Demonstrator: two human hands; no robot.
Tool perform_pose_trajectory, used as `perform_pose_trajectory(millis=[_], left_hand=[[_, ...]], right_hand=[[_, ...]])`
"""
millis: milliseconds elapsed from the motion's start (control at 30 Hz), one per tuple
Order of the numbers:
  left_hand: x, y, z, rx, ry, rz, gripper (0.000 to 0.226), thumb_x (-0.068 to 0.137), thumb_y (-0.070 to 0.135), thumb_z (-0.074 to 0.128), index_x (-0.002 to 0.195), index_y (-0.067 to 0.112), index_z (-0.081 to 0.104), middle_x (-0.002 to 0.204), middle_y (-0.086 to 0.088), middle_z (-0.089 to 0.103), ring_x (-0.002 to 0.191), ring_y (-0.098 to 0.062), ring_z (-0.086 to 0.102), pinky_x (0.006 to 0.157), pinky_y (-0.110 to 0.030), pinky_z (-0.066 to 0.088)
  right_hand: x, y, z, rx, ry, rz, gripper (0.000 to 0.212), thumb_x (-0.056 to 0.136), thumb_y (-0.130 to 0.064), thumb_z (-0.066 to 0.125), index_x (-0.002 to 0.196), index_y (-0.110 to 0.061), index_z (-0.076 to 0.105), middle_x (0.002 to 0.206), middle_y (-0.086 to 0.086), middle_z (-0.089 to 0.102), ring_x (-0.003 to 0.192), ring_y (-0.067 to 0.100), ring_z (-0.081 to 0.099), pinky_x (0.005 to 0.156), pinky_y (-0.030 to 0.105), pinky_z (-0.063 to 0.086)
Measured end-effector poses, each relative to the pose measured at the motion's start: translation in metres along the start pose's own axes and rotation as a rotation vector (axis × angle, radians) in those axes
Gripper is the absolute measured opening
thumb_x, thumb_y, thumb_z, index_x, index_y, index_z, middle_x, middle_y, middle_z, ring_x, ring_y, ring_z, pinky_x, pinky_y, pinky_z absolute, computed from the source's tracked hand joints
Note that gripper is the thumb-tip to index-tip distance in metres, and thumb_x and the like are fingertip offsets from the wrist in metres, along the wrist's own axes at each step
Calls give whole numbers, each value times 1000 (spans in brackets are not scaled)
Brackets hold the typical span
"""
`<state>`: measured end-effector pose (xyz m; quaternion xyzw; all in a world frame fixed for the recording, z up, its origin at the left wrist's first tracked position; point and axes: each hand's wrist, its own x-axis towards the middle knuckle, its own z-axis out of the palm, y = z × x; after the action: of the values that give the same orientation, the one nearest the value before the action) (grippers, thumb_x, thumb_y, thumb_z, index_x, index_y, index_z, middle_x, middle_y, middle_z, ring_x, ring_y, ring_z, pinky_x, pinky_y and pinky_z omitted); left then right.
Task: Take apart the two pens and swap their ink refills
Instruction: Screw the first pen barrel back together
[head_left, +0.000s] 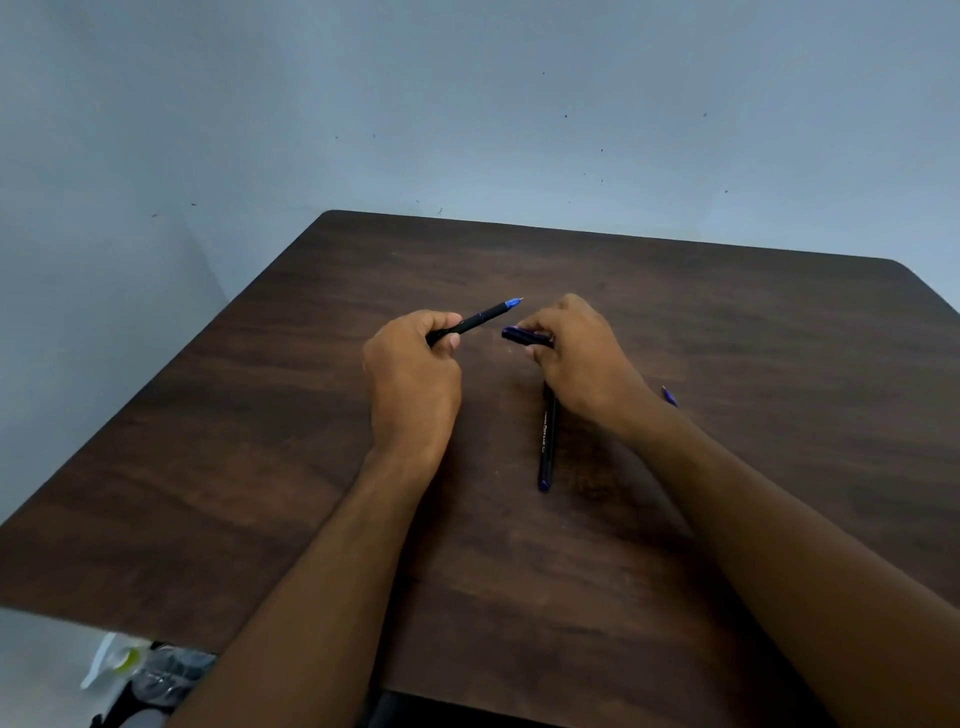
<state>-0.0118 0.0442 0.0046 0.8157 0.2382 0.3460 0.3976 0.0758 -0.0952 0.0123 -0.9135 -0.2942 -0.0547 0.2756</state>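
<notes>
Nearest the person, a second pen (546, 441) lies flat on the dark wood table (260, 493), black barrel w/ blue end cap pointing toward them, its far end tucked under the right hand (582, 358). A small blue bit (670, 396) peeks out just right of the right wrist; can't tell what it is. Right hand is curled shut on a dark blue cap (525, 336), pinched b/w thumb and fingers. Left hand (413, 374) is fisted round the uncapped pen (480, 317), tip aimed up and away, cap and tip apart. These look light, stiff, slick plastic, so prob. best gripped at the ribbed section near the tip for unscrewing; the thin refill inside likely bends easily, pull it straight.
</notes>
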Motion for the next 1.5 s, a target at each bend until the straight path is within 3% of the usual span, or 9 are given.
perform_pose_trajectory(millis=[67,200,333,533,667,800,1100,1333,1500], left_hand=[[0,1,0,-1,-4,-2,24,90,9,69,112,20,73,106,7,72,95,-2,63,89,-20,54],[-2,2,1,-18,-38,0,24,90,9,69,111,20,73,103,9,71,92,-4,66,85,-25,57],[-5,5,4,15,-100,23,25,90,11,69,112,22,72,107,10,71,91,2,61,77,-2,42],[-9,9,9,47,-175,80,25,90,10,69,112,22,72,106,12,69,83,9,57,68,7,36],[-10,9,9,62,-203,114,26,90,11,69,112,24,72,108,13,69,84,12,55,70,10,34],[-11,9,10,70,-221,141,25,90,12,70,111,25,72,109,12,70,91,6,58,72,8,36],[-12,9,12,97,-235,204,25,89,11,71,111,22,73,109,10,71,92,5,57,76,10,33],[-11,10,13,109,-235,214,26,89,11,71,112,22,73,111,10,70,86,12,53,75,12,29],[-12,11,11,116,-231,229,25,89,11,71,112,22,73,111,10,70,94,7,54,75,12,29]], right_hand=[[-5,4,-4,46,24,40,21,94,-15,64,113,-18,69,101,-4,46,86,6,43,66,11,30],[-14,11,-16,90,94,82,19,87,-19,74,106,-19,71,94,-5,60,76,5,50,62,8,34],[-28,16,-28,216,131,116,18,81,-18,81,96,-18,69,83,-7,65,73,8,63,68,21,55],[-40,27,-37,414,183,169,25,84,-7,76,102,-19,64,90,7,69,70,18,71,52,12,52],[-43,34,-34,556,223,193,45,86,-1,73,126,-16,60,88,8,72,66,19,73,63,29,62],[-43,36,-33,765,276,245,35,87,0,71,118,-11,63,86,11,75,71,26,75,70,46,63],[-43,37,-37,1259,289,341,29,86,14,63,113,7,59,95,23,75,73,34,69,73,38,62],[-43,39,-36,1340,323,345,29,84,16,65,111,7,62,100,27,72,90,37,74,78,40,63],[-44,40,-37,1383,331,363,30,83,16,64,113,9,60,102,28,71,93,37,73,78,41,63]])
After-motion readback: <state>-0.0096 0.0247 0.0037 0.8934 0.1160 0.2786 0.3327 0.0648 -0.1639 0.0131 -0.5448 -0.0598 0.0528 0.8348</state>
